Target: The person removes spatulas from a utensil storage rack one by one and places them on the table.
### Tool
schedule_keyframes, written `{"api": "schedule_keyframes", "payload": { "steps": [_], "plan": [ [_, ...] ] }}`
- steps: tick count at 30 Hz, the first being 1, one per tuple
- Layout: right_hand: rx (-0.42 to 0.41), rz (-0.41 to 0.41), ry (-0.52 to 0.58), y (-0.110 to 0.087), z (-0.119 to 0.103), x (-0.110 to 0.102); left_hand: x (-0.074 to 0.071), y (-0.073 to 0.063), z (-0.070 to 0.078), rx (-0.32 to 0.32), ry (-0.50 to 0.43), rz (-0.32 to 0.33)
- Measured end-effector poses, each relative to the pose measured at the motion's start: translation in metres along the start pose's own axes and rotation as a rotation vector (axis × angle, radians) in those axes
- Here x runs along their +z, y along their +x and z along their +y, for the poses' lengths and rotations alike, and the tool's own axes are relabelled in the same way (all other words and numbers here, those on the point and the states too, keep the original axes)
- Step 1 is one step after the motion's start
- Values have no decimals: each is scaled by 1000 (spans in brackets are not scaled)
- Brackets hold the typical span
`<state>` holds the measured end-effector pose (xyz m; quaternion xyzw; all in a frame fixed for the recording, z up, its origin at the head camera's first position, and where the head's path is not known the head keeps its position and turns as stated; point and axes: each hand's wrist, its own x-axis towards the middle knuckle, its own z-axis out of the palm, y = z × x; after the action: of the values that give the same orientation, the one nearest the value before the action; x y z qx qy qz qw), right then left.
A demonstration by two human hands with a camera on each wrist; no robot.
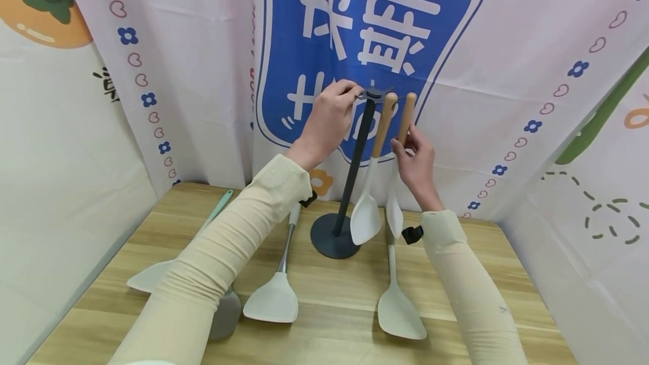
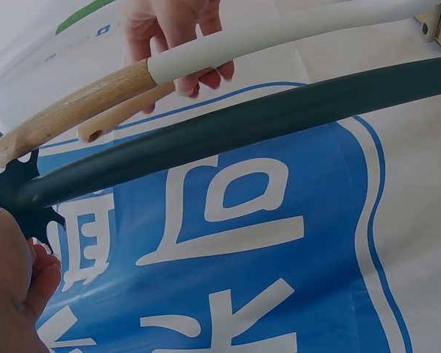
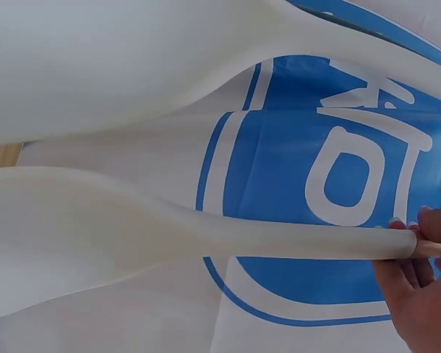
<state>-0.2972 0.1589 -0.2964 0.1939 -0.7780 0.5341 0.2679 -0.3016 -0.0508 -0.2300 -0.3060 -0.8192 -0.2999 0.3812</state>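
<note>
A dark kitchen utensil stand (image 1: 353, 173) rises from a round base, with a hooked disc on top. My left hand (image 1: 328, 120) pinches one arm of that disc, also visible in the left wrist view. From the disc's right side hangs a white spoon (image 1: 366, 221) with a wooden handle. My right hand (image 1: 417, 165) grips the lower wooden handle of a second white cooking utensil (image 3: 294, 240), held upright, head down, just right of the spoon. Its handle top is level with the disc, close to a hook.
On the wooden table (image 1: 324, 297) lie a pale turner (image 1: 274, 297) with a metal shank, a beige turner (image 1: 400, 311), a green-handled utensil (image 1: 220, 204) and a grey head (image 1: 225, 314) partly under my left sleeve. A printed curtain (image 1: 213, 72) hangs close behind the stand.
</note>
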Motion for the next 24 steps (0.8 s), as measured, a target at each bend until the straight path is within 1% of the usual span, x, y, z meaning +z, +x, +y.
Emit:
{"api": "schedule_keyframes", "payload": {
  "steps": [7,13,15,24],
  "plan": [
    [-4,-4,-40,-5,6,-7,2,1,-1,2,-6,4],
    [53,-17,6,-5,13,-13,2,0,-1,1,-14,10],
    [59,-19,13,-6,15,-14,2,0,-1,6,-10,16],
    [48,-37,-39,-9,20,-18,4,0,-2,16,-8,27]
  ]
}}
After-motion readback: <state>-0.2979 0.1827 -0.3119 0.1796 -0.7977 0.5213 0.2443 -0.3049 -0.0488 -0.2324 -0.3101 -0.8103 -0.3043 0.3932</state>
